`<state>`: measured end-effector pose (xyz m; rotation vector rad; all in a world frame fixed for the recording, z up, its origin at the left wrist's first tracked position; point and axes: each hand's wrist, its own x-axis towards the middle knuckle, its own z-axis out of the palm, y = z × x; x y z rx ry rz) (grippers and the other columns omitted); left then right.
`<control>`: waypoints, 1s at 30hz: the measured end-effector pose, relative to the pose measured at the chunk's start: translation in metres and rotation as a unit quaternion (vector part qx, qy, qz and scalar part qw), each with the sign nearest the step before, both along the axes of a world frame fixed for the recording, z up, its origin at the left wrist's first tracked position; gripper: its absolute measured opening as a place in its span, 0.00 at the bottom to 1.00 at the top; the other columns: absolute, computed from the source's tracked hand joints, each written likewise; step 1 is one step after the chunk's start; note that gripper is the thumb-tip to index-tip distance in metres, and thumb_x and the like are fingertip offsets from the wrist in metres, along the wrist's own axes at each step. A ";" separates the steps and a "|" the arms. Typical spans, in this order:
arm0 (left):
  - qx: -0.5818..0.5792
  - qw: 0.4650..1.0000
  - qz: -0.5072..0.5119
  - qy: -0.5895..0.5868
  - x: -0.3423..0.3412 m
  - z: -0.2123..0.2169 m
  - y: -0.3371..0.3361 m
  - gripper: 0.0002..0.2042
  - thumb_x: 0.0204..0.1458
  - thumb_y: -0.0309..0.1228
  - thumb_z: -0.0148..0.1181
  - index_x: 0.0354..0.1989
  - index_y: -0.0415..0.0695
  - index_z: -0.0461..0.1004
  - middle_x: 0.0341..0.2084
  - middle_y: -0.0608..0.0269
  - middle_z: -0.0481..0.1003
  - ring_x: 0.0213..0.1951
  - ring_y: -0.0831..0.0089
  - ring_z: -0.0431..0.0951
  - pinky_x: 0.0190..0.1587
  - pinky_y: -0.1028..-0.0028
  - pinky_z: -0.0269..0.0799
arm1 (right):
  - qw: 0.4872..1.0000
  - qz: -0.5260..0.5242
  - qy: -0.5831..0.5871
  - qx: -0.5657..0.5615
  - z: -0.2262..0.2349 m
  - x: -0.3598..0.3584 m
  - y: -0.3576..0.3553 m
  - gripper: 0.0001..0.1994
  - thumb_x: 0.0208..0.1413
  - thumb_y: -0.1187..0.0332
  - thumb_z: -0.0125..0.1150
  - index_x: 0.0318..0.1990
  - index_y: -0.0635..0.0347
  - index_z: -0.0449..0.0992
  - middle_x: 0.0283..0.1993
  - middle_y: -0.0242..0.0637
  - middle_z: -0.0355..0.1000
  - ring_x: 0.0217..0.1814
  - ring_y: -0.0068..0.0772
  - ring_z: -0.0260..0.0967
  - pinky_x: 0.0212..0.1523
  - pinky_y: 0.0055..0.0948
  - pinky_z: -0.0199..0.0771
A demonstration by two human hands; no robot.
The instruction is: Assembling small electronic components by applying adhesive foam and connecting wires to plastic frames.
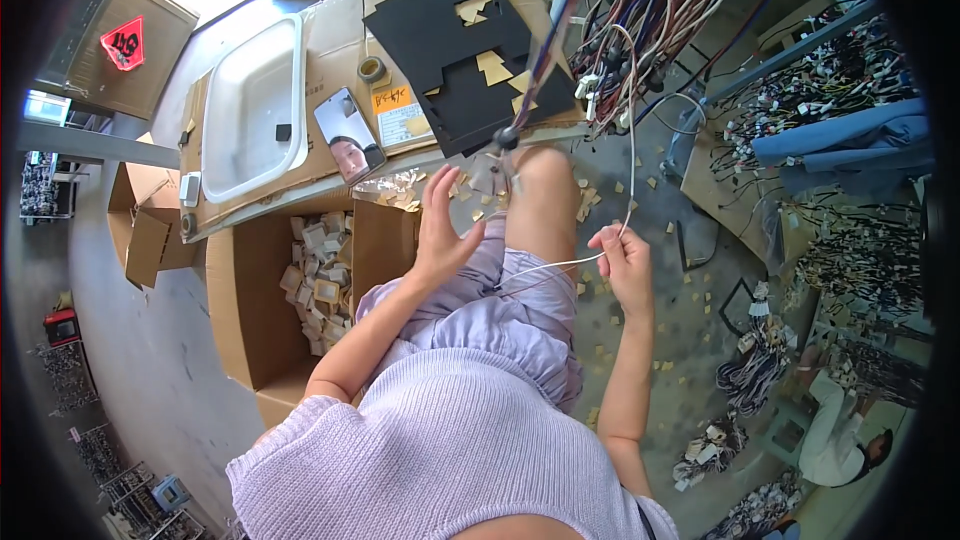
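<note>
Two bare hands work above the person's lap, seen from overhead. Furthest left, an open cardboard box [250, 310] sits on the floor with a heap of small pale square pieces [318, 285] inside it, and above it a cardboard-covered bench [340, 30] carries a white tray [250, 100], a small mirror [347, 132], a roll of tape [372, 69] and black foam sheets [455, 50]. Next comes the left hand [440, 230], raised with fingers spread wide and palm turned toward the knee; it grips nothing and hovers just beside the box's near wall. A thin white wire [545, 268] runs across the lap from close under that hand toward the right, passing over the lilac shorts. The right hand [625, 260] is curled with fingertips pressed together, pinching the wire, which rises from this grip in a loop toward the bundle of coloured cable harnesses [650, 10] hanging above. Small tan scraps litter the floor around the knee. Far right, another person in white [835, 430] crouches among more wire bundles.
</note>
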<state>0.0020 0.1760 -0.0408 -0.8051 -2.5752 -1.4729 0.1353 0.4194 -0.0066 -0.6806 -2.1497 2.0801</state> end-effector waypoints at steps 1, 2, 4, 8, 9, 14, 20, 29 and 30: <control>0.020 0.999 -0.004 0.032 0.004 0.006 0.003 0.31 0.40 0.23 0.62 0.57 0.39 0.62 0.51 0.47 0.66 0.55 0.55 0.67 0.58 0.62 0.62 | 0.999 0.002 0.007 -0.037 0.006 0.003 -0.004 0.16 0.64 0.57 0.53 0.33 0.61 0.74 0.19 0.24 0.65 0.19 0.11 0.57 0.20 0.14 0.54; 0.041 0.997 -0.009 0.064 0.008 0.009 0.005 0.29 0.40 0.22 0.61 0.56 0.39 0.63 0.50 0.48 0.67 0.53 0.55 0.68 0.56 0.63 0.64 | 0.999 -0.002 0.005 -0.038 0.010 0.005 -0.008 0.16 0.64 0.57 0.53 0.33 0.61 0.74 0.19 0.24 0.65 0.19 0.11 0.57 0.20 0.14 0.54; 0.106 0.987 -0.110 -0.043 0.019 0.013 0.009 0.21 0.41 0.17 0.56 0.48 0.38 0.68 0.42 0.53 0.71 0.44 0.59 0.73 0.49 0.67 0.70 | 0.998 -0.011 0.043 -0.051 0.013 0.006 -0.018 0.14 0.65 0.58 0.53 0.34 0.61 0.74 0.20 0.25 0.67 0.21 0.12 0.59 0.22 0.14 0.57; 0.112 0.936 -0.276 -0.190 0.041 0.023 0.027 0.16 0.53 0.26 0.58 0.51 0.39 0.68 0.41 0.53 0.72 0.44 0.62 0.74 0.48 0.69 0.71 | 0.995 -0.034 0.074 -0.065 0.025 0.005 -0.039 0.13 0.65 0.60 0.53 0.35 0.61 0.74 0.22 0.26 0.67 0.21 0.13 0.60 0.23 0.14 0.58; 0.110 0.912 -0.320 -0.232 0.044 0.024 0.030 0.16 0.58 0.32 0.56 0.52 0.39 0.67 0.37 0.57 0.73 0.41 0.69 0.75 0.46 0.73 0.71 | 0.990 -0.054 0.105 -0.078 0.029 0.004 -0.044 0.13 0.65 0.61 0.52 0.36 0.61 0.74 0.22 0.27 0.68 0.22 0.14 0.60 0.24 0.14 0.59; 0.093 0.758 -0.401 -0.507 0.034 0.038 0.015 0.11 0.64 0.33 0.47 0.47 0.40 0.70 0.24 0.72 0.64 0.27 0.84 0.63 0.31 0.81 0.63 | 0.962 -0.208 0.151 -0.094 0.033 0.005 -0.037 0.13 0.66 0.61 0.49 0.35 0.63 0.72 0.22 0.28 0.66 0.21 0.16 0.61 0.22 0.17 0.60; 0.038 0.853 -0.301 -0.424 0.000 0.060 -0.029 0.10 0.64 0.31 0.47 0.42 0.39 0.74 0.23 0.72 0.67 0.26 0.83 0.62 0.29 0.81 0.62 | 0.943 -0.269 0.161 -0.112 0.021 0.005 -0.018 0.13 0.66 0.62 0.50 0.37 0.63 0.72 0.20 0.26 0.64 0.20 0.16 0.58 0.20 0.17 0.57; -0.028 0.919 -0.283 -0.273 0.016 0.047 -0.020 0.07 0.59 0.29 0.50 0.39 0.39 0.71 0.25 0.54 0.76 0.28 0.59 0.77 0.33 0.64 0.72 | 0.835 -0.006 0.179 0.521 0.033 -0.021 -0.072 0.20 0.57 0.62 0.60 0.53 0.62 0.69 0.52 0.42 0.70 0.54 0.46 0.66 0.57 0.42 0.62; -0.029 0.919 -0.285 -0.272 0.016 0.047 -0.020 0.07 0.59 0.29 0.50 0.39 0.39 0.71 0.25 0.54 0.76 0.28 0.59 0.77 0.33 0.64 0.72 | 0.839 -0.002 0.187 0.512 0.029 -0.023 -0.073 0.21 0.57 0.60 0.59 0.54 0.62 0.69 0.52 0.42 0.70 0.55 0.46 0.66 0.58 0.42 0.61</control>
